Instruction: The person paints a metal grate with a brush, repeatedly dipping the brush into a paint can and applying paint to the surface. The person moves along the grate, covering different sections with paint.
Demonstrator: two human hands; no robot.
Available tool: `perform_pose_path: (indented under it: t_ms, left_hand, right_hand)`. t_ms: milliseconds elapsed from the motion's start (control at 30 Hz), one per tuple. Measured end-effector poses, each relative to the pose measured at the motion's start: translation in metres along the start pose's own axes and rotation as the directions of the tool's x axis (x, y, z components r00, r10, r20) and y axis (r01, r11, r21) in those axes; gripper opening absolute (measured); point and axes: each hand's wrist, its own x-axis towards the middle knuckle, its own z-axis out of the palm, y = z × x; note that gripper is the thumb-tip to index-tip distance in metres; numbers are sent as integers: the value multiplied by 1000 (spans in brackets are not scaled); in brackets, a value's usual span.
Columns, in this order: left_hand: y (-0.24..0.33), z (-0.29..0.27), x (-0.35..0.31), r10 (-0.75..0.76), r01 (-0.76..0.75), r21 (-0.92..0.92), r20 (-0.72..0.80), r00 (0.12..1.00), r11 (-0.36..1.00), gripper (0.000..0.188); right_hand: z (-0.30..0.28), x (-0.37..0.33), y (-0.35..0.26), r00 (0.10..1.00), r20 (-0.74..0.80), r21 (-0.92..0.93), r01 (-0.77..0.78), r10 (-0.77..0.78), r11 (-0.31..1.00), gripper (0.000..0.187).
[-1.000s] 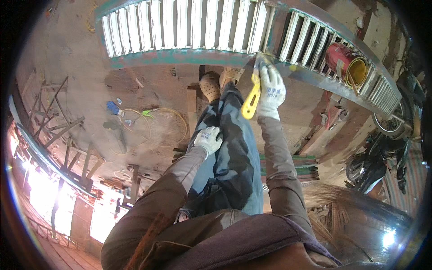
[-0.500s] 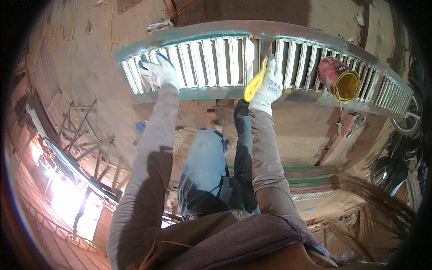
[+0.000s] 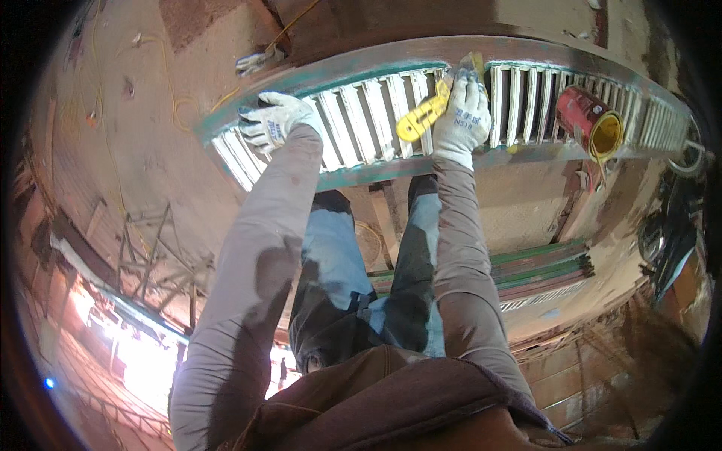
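Observation:
A long, curved shuttered panel (image 3: 338,167) lies in front of me, with white slats in a worn green and brown frame. My left hand (image 3: 280,122), in a white knit glove, rests on the slats at its left end, fingers spread. My right hand (image 3: 465,119), gloved the same way, grips a flat yellow-handled tool (image 3: 423,119) over the upright bar mid-panel. Its slotted handle sticks out to the left; a tan end shows beyond my fingertips, too unclear to tell as bristles or blade. A red paint tin (image 3: 577,113) with a yellowish inside stands tilted in view on the panel's right part.
A glove (image 3: 256,62) lies on the floor beyond the panel. Yellow cord (image 3: 177,113) trails to the left. A metal frame (image 3: 154,255) stands at the left. Green and brown framed pieces (image 3: 541,269) lie right of my legs. A wheel (image 3: 686,159) shows at far right.
My right hand has moved up and slightly right with the yellow-handled tool. My left hand has shifted slightly right in view and stays on the slats. My view has turned a little.

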Motion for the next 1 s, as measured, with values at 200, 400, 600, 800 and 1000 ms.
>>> perform_pose_path:
  t_ms: [200,400,600,800,1000]
  left_hand:
    - [-4,-4,10,-27,30,-37,74,997,999,62]
    - [8,-26,5,8,-8,1,105,994,1000,62]
    - [-1,-8,7,27,-34,64,109,994,997,63]
    - [9,-17,-2,21,-28,43,158,987,999,65]
    - [1,-4,10,-8,2,102,53,999,995,62]
  right_hand:
    - [-18,-23,22,985,118,325,-155,123,933,41]
    - [-10,0,8,986,-17,35,-164,164,986,34]
    - [-13,-27,18,997,71,131,29,-38,991,41]
    - [-5,-6,27,952,52,474,-289,301,832,40]
    - [-24,-29,19,982,186,491,-132,44,861,43]
